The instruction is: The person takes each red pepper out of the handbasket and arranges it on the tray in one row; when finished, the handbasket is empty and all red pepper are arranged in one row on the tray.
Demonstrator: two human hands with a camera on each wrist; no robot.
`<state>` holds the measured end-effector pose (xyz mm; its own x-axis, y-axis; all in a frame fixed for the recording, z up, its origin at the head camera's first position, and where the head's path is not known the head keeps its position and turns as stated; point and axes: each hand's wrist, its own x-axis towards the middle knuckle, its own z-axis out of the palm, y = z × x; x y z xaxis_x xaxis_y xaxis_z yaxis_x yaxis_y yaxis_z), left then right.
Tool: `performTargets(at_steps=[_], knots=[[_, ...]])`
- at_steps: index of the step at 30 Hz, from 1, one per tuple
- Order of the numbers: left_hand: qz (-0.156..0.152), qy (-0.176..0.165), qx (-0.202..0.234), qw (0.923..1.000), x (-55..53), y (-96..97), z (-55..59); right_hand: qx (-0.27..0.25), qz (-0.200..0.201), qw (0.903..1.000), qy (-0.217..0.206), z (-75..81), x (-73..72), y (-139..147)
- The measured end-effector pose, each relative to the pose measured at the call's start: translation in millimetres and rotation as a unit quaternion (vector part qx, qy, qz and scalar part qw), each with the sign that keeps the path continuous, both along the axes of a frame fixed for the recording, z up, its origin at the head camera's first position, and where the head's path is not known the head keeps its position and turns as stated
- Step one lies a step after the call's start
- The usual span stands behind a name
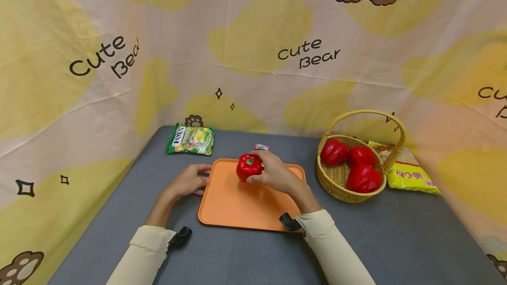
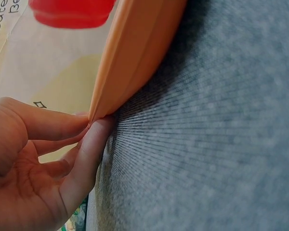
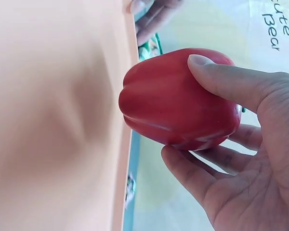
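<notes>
A red bell pepper point(image 1: 248, 168), green stem upward, is held by my right hand point(image 1: 275, 173) over the back part of an orange tray point(image 1: 237, 206). In the right wrist view the thumb lies on one side of the bell pepper point(image 3: 178, 101) and the fingers on the other. A gap shows between pepper and tray in the left wrist view. My left hand point(image 1: 189, 181) pinches the tray's left rim between thumb and fingers, seen closely at the tray edge point(image 2: 120, 72) in the left wrist view.
Right of the tray stands a wicker basket point(image 1: 336, 190) with a tall handle, holding three red bell peppers point(image 1: 363, 178). Behind it lies a yellow packet point(image 1: 412, 175). A green FOX'S candy bag point(image 1: 192, 140) lies at the back left, and a small pink wrapped piece point(image 1: 261, 147) behind the tray.
</notes>
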<state>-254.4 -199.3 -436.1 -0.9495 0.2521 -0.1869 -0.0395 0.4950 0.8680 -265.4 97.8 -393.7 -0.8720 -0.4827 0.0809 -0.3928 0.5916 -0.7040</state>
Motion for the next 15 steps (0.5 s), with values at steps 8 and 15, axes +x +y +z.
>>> performTargets(at_steps=[8, 15], knots=[[0.003, -0.004, 0.002, 1.0, 1.2, 0.9, 1.5, -0.006, 0.005, 1.0, -0.004, -5.0, -5.7, -24], [0.001, -0.005, 0.007, 1.0, 1.2, 1.0, 0.6, -0.003, 0.003, 1.0, -0.007, -9.0, -10.4, -42]])
